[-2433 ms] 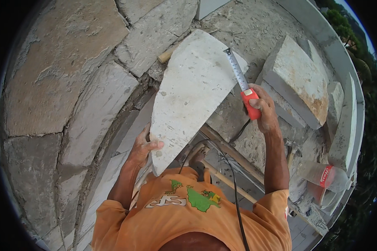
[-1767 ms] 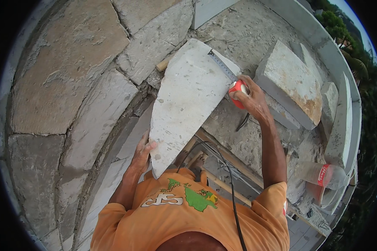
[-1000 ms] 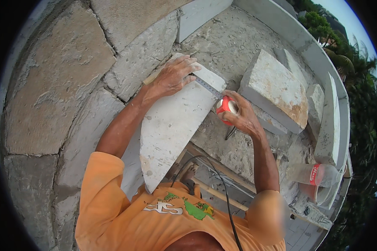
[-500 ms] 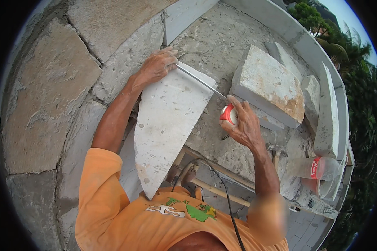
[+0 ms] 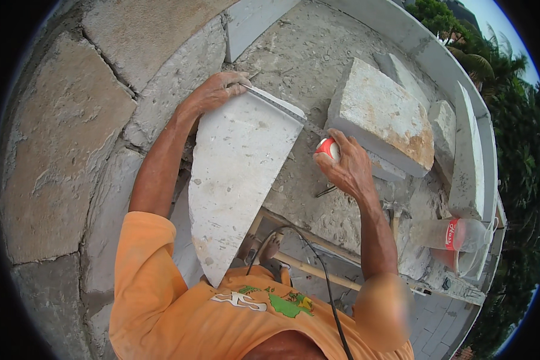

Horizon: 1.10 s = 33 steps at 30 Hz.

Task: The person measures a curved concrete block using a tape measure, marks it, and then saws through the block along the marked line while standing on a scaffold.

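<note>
A white, roughly triangular stone slab (image 5: 237, 174) lies in front of me, its narrow tip toward my body. My left hand (image 5: 217, 93) is at its far left corner, fingers closed on the end of a tape measure's metal blade (image 5: 277, 108). The blade runs out across the slab's far edge to the right. There my right hand (image 5: 351, 167) grips the round red-and-white tape measure case (image 5: 327, 149), just off the slab. Markings show on the blade's face. My left fingertips are partly hidden.
Thick stone blocks (image 5: 381, 114) are stacked at the right. A thin slab (image 5: 468, 156) leans on the grey border wall (image 5: 429, 51). Nearer are a clear plastic container with a red label (image 5: 453, 235) and a black cable (image 5: 318, 258). Large flat stones (image 5: 66, 138) cover the left.
The tape blade has turned from edge-on to show its marked face and now lies closer along the slab's far edge. The right hand with the case has shifted slightly away from me.
</note>
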Motion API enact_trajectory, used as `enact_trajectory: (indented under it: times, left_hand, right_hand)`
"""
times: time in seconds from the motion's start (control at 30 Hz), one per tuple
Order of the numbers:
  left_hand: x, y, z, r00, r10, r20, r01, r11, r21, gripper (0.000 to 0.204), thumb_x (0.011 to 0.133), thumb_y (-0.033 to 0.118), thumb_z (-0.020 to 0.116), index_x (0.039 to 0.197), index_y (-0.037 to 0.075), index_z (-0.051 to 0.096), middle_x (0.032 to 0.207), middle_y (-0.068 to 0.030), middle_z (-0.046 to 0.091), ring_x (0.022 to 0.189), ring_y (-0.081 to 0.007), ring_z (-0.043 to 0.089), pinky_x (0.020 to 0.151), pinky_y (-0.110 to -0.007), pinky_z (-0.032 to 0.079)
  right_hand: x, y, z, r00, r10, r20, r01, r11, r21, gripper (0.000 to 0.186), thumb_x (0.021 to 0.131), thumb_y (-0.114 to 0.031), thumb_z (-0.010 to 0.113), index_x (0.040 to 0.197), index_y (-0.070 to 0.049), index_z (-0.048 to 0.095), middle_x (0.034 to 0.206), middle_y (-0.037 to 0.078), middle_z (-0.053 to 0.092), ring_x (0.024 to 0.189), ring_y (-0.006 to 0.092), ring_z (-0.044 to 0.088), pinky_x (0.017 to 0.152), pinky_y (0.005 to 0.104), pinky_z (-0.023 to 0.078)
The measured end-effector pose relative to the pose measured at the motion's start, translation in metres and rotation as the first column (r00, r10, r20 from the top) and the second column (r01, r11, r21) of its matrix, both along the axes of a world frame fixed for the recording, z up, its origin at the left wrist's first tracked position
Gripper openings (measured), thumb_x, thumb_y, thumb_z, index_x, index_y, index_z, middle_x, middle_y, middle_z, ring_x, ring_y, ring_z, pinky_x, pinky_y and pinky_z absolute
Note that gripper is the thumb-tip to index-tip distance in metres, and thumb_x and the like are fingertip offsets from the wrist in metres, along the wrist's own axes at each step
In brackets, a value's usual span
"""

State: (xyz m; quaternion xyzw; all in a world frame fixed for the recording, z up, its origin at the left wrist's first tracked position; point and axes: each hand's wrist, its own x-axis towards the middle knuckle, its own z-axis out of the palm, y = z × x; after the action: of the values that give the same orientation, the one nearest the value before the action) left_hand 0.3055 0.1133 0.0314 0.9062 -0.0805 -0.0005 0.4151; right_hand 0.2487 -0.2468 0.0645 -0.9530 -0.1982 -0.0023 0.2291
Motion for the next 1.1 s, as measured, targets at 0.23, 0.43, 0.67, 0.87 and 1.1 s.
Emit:
enact_trajectory:
  times: [0.23,0.43,0.67,0.87,1.1]
  left_hand:
    - [0.001,0.001,0.001,0.999,-0.040,0.019,0.041,0.996,-0.077,0.028,0.097,0.023,0.060,0.121,0.012,0.068,0.131,-0.0138,0.063,0.125,-0.0304,0.055,0.107,-0.042,0.042]
    - [-0.003,-0.004,-0.007,0.991,0.075,0.115,-0.061,0.991,-0.117,0.033,0.097,0.017,0.057,0.129,0.012,0.064,0.128,-0.0115,0.064,0.123,-0.0267,0.055,0.107,-0.040,0.041]
    - [-0.001,-0.001,-0.005,0.992,0.061,0.114,-0.040,0.984,-0.174,0.034,0.096,0.017,0.059,0.128,0.009,0.064,0.129,-0.0103,0.064,0.122,-0.0245,0.056,0.108,-0.038,0.040]
    - [0.002,0.004,-0.011,0.990,0.108,0.091,-0.091,0.981,-0.171,0.032,0.092,0.020,0.064,0.122,0.009,0.069,0.126,-0.0133,0.066,0.119,-0.0255,0.058,0.106,-0.038,0.041]
    - [0.001,0.005,-0.009,0.989,0.138,0.060,-0.124,0.972,-0.200,0.030,0.094,0.017,0.062,0.121,0.009,0.070,0.128,-0.0144,0.066,0.120,-0.0264,0.059,0.104,-0.037,0.043]
  right_hand:
    - [0.006,0.004,-0.005,0.999,-0.050,0.014,0.051,0.998,-0.028,0.067,0.075,-0.048,0.070,0.127,-0.007,0.062,0.095,0.024,0.064,0.086,0.0379,0.067,0.075,0.0493,0.052]
    - [0.007,0.009,-0.002,0.997,-0.074,0.004,0.074,0.997,-0.033,0.066,0.074,-0.047,0.071,0.127,-0.008,0.063,0.095,0.025,0.064,0.084,0.0383,0.068,0.073,0.0493,0.053]
    - [0.002,0.015,0.006,0.992,-0.116,-0.042,0.114,0.992,-0.063,0.066,0.073,-0.043,0.071,0.129,-0.008,0.062,0.100,0.023,0.063,0.093,0.0378,0.065,0.083,0.0475,0.050]
    - [0.003,0.014,0.003,0.993,-0.115,-0.030,0.113,0.992,-0.064,0.066,0.073,-0.043,0.071,0.130,-0.009,0.061,0.099,0.022,0.062,0.091,0.0376,0.065,0.081,0.0474,0.050]
    - [0.007,0.011,-0.006,0.996,-0.045,0.077,0.046,0.999,-0.005,0.065,0.072,-0.042,0.072,0.127,-0.007,0.062,0.096,0.025,0.063,0.083,0.0386,0.068,0.071,0.0483,0.054]
